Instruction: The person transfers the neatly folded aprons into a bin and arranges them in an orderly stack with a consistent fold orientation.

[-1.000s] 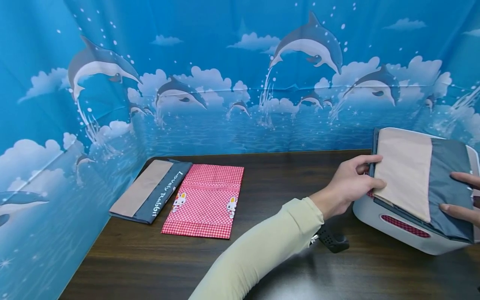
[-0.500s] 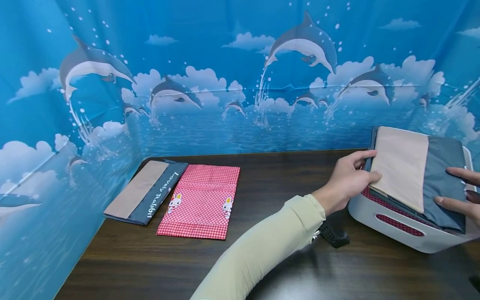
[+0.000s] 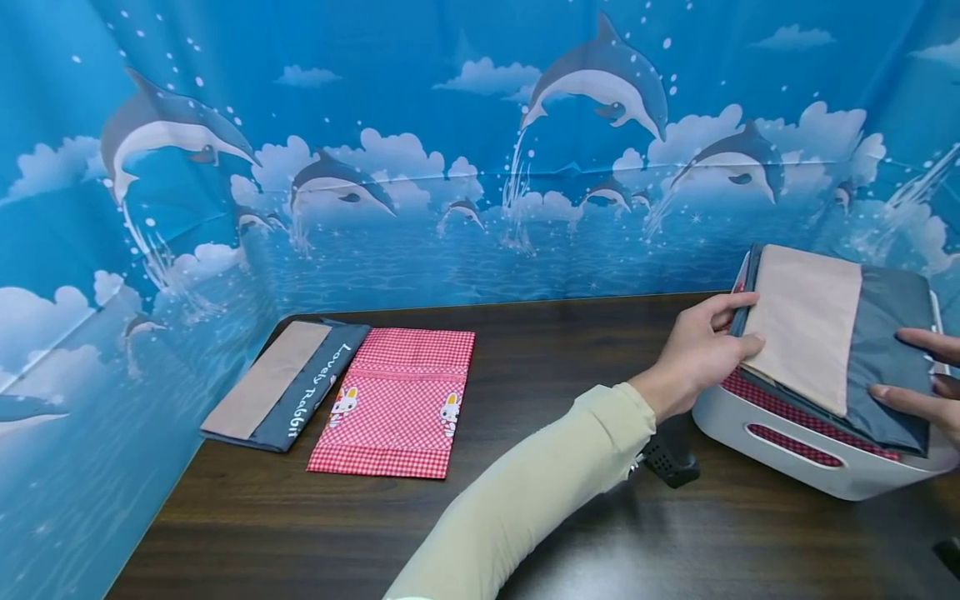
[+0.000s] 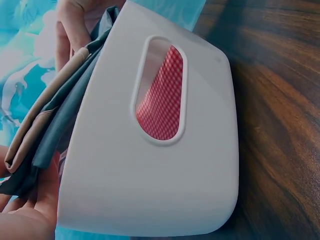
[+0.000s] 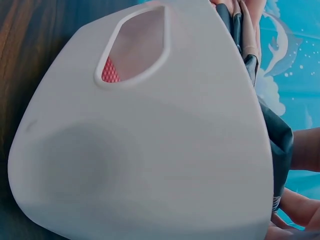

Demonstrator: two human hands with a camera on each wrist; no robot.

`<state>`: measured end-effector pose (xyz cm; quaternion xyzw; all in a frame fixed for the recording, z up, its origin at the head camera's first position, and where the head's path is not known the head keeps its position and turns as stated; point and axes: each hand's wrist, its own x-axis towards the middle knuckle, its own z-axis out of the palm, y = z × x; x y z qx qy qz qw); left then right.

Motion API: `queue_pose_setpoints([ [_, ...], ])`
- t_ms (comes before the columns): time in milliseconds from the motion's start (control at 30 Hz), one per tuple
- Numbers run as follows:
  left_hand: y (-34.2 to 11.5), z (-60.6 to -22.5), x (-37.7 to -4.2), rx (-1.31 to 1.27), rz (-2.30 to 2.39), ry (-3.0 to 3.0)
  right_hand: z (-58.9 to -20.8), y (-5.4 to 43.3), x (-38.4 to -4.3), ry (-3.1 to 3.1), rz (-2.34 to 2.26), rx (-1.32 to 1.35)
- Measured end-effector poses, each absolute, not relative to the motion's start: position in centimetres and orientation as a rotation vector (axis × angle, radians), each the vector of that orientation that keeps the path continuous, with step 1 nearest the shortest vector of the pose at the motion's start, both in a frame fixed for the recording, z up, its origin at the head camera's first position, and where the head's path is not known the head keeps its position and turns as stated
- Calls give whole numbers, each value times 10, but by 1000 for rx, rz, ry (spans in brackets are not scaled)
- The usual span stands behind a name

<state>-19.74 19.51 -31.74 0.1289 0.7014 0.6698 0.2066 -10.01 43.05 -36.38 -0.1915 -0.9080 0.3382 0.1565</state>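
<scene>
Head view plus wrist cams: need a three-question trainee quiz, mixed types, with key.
1. Count: how many hands hold the folded gray-and-beige cloth at the white basket?
2. Fill in: the lettering on the other folded cloth, beside the red rabbit-print cloth, reads "Lovely ____".
3. True or false: red checked fabric shows through the opening in the basket's side.

Key:
1. Two: left hand and right hand.
2. Rabbit.
3. True.

The left forearm stretches forward and right, the left grip pinching, the right grip holding with fingers spread.
</scene>
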Motion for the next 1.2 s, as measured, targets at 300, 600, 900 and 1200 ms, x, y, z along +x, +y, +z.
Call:
queue_pose_setpoints([
  [300,198,-320,-200,379,1847,2012,-366,428,-100,-2571,943,-604],
  [600,199,-321,-202,418,1790,2105,-368,427,-100,-2537,978,-623],
  [900,195,-316,-201,571,1617,2296,-375,435,-103,-2555,922,-584],
  [1200,171,-310,-208,767,1262,2720,-379,420,-97,-2584,646,-684],
])
